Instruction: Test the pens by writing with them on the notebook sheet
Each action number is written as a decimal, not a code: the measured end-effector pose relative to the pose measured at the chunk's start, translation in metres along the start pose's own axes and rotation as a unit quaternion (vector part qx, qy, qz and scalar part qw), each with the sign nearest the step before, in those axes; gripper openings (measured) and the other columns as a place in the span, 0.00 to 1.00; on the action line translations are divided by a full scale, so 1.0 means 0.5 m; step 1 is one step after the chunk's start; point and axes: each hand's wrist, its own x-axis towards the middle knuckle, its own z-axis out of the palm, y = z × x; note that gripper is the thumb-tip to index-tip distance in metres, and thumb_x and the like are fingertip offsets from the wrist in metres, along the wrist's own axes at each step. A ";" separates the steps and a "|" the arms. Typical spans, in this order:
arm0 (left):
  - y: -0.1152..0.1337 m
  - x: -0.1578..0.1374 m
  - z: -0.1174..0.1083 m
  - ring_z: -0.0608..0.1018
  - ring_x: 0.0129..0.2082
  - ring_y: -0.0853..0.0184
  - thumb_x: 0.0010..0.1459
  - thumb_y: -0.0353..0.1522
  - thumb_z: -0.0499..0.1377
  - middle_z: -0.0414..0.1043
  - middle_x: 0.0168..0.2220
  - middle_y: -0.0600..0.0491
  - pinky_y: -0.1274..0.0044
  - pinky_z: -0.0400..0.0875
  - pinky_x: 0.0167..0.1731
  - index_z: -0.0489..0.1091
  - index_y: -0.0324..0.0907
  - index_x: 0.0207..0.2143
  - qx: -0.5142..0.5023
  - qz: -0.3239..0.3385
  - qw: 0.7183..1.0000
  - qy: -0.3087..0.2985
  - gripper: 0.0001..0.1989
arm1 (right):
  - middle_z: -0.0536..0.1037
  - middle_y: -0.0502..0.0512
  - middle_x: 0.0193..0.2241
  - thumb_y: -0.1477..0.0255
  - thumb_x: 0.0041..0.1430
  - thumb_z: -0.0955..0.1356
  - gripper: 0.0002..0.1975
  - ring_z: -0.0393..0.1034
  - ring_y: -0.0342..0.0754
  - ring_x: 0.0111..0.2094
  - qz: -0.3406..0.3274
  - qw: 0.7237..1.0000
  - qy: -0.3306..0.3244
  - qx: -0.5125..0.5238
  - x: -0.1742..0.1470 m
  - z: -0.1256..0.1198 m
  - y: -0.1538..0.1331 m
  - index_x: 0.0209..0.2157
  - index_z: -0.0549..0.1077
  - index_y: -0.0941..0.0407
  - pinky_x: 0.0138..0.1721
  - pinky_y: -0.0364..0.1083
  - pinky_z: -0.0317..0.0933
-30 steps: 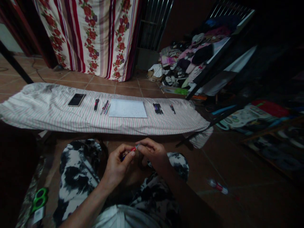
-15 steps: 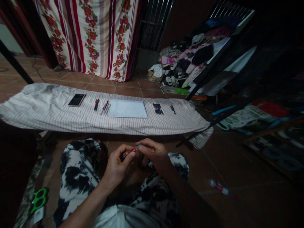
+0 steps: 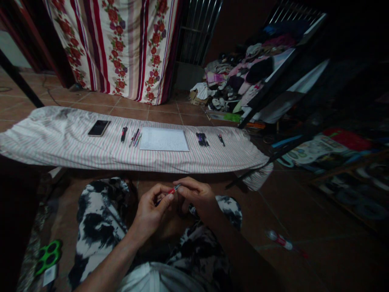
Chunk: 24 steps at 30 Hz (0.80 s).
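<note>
My left hand [image 3: 154,207] is closed around a red pen [image 3: 172,190] with a dark end, held tilted above my lap. The fingers of my right hand [image 3: 197,196] pinch the pen's silvery tip; the fingertips partly hide it. Beyond my hands, a spiral notebook [image 3: 164,139] lies on a striped cloth [image 3: 112,156]. Several dark pens [image 3: 202,139] lie to its right, and a single dark pen [image 3: 221,140] is farther right. On the notebook's left are several slim coloured pens [image 3: 135,138] and a dark pen group with red [image 3: 124,134].
A phone [image 3: 99,127] lies at the cloth's left. On the floor are a bottle [image 3: 281,240] at right and a green object with round holes [image 3: 48,257] at left. A clothes pile [image 3: 237,77] stands behind, near a floral curtain [image 3: 117,48].
</note>
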 end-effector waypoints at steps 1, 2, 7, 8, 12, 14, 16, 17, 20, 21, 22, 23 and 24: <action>-0.002 0.000 0.001 0.67 0.19 0.73 0.49 0.36 0.59 0.64 0.18 0.58 0.82 0.60 0.20 0.69 0.38 0.30 0.002 0.001 1.000 0.000 0.10 | 0.75 0.53 0.26 0.67 0.47 0.69 0.09 0.69 0.41 0.22 0.002 1.000 0.003 -0.001 0.000 0.000 0.001 0.30 0.76 0.57 0.19 0.38 0.59; -0.005 0.000 0.001 0.67 0.20 0.73 0.50 0.36 0.59 0.64 0.18 0.58 0.82 0.59 0.20 0.69 0.38 0.30 0.004 0.003 1.000 0.001 0.10 | 0.74 0.52 0.24 0.67 0.47 0.69 0.09 0.69 0.42 0.22 0.003 1.000 0.006 0.000 0.000 0.000 0.003 0.30 0.76 0.57 0.19 0.38 0.59; -0.013 0.000 0.004 0.67 0.22 0.73 0.50 0.35 0.58 0.66 0.21 0.57 0.82 0.61 0.23 0.69 0.38 0.29 0.025 0.022 0.999 0.012 0.08 | 0.72 0.50 0.18 0.66 0.46 0.69 0.10 0.69 0.44 0.22 0.017 1.000 0.024 0.011 0.000 0.004 0.018 0.29 0.75 0.57 0.20 0.39 0.60; -0.013 0.000 0.004 0.67 0.22 0.73 0.50 0.35 0.58 0.66 0.21 0.57 0.82 0.61 0.23 0.69 0.38 0.29 0.028 0.023 0.999 0.012 0.08 | 0.72 0.49 0.18 0.65 0.45 0.69 0.10 0.69 0.44 0.22 0.020 0.999 0.029 0.017 0.000 0.005 0.021 0.29 0.75 0.57 0.20 0.40 0.61; -0.009 0.000 0.002 0.67 0.21 0.73 0.51 0.35 0.58 0.65 0.21 0.58 0.82 0.60 0.22 0.69 0.38 0.29 0.028 0.017 0.999 0.008 0.08 | 0.73 0.49 0.19 0.66 0.45 0.70 0.11 0.69 0.43 0.23 0.029 0.999 0.025 0.038 -0.001 0.006 0.020 0.29 0.74 0.58 0.22 0.39 0.61; -0.006 0.000 0.000 0.67 0.21 0.73 0.51 0.35 0.58 0.65 0.20 0.58 0.82 0.60 0.22 0.69 0.38 0.29 0.023 0.015 1.000 0.005 0.09 | 0.73 0.50 0.20 0.66 0.45 0.69 0.12 0.69 0.42 0.23 0.035 0.998 0.007 0.045 -0.003 0.004 0.013 0.32 0.75 0.58 0.21 0.39 0.60; -0.004 -0.001 -0.001 0.67 0.21 0.73 0.50 0.36 0.58 0.64 0.20 0.58 0.82 0.60 0.22 0.68 0.38 0.29 0.013 0.013 1.000 0.001 0.09 | 0.73 0.50 0.21 0.65 0.47 0.69 0.13 0.68 0.42 0.22 0.041 0.998 -0.008 0.047 -0.006 0.002 0.006 0.35 0.75 0.58 0.20 0.39 0.60; -0.004 -0.001 -0.001 0.67 0.21 0.73 0.50 0.36 0.58 0.64 0.20 0.58 0.82 0.60 0.22 0.68 0.38 0.29 0.008 0.010 1.000 -0.002 0.09 | 0.74 0.50 0.22 0.66 0.48 0.68 0.14 0.68 0.41 0.22 0.042 0.998 -0.012 0.044 -0.007 0.001 0.002 0.36 0.75 0.57 0.20 0.39 0.60; -0.006 0.000 -0.001 0.67 0.20 0.73 0.50 0.36 0.58 0.64 0.19 0.58 0.81 0.61 0.22 0.68 0.38 0.29 0.003 0.007 1.000 -0.008 0.09 | 0.75 0.52 0.27 0.66 0.47 0.68 0.12 0.68 0.40 0.22 0.027 0.999 -0.011 0.031 -0.006 -0.001 -0.003 0.34 0.76 0.57 0.20 0.38 0.59; -0.008 0.000 0.000 0.67 0.21 0.73 0.50 0.36 0.58 0.64 0.19 0.58 0.81 0.61 0.22 0.68 0.38 0.30 0.005 0.008 1.000 -0.009 0.09 | 0.75 0.52 0.27 0.66 0.47 0.69 0.12 0.68 0.40 0.22 0.023 0.999 -0.009 0.028 -0.006 -0.001 -0.004 0.33 0.76 0.57 0.20 0.38 0.59; -0.008 0.001 0.000 0.67 0.21 0.73 0.51 0.36 0.58 0.64 0.19 0.58 0.81 0.61 0.22 0.68 0.38 0.30 0.010 0.009 1.000 -0.008 0.09 | 0.75 0.52 0.27 0.66 0.46 0.69 0.11 0.68 0.41 0.22 0.024 0.999 -0.006 0.026 -0.005 0.000 -0.004 0.32 0.76 0.57 0.19 0.38 0.59; -0.009 0.001 0.001 0.67 0.21 0.73 0.51 0.36 0.58 0.64 0.20 0.58 0.81 0.60 0.22 0.68 0.38 0.30 0.015 0.011 1.000 -0.007 0.09 | 0.74 0.52 0.25 0.66 0.46 0.69 0.11 0.68 0.41 0.22 0.029 0.999 -0.004 0.026 -0.005 0.000 -0.003 0.31 0.75 0.57 0.19 0.38 0.59; -0.010 0.001 0.001 0.67 0.21 0.73 0.51 0.36 0.58 0.65 0.20 0.58 0.81 0.60 0.22 0.68 0.38 0.30 0.019 0.012 1.000 -0.005 0.09 | 0.74 0.51 0.23 0.66 0.46 0.69 0.11 0.68 0.41 0.21 0.036 0.999 -0.002 0.027 -0.004 0.001 -0.002 0.31 0.75 0.58 0.19 0.38 0.59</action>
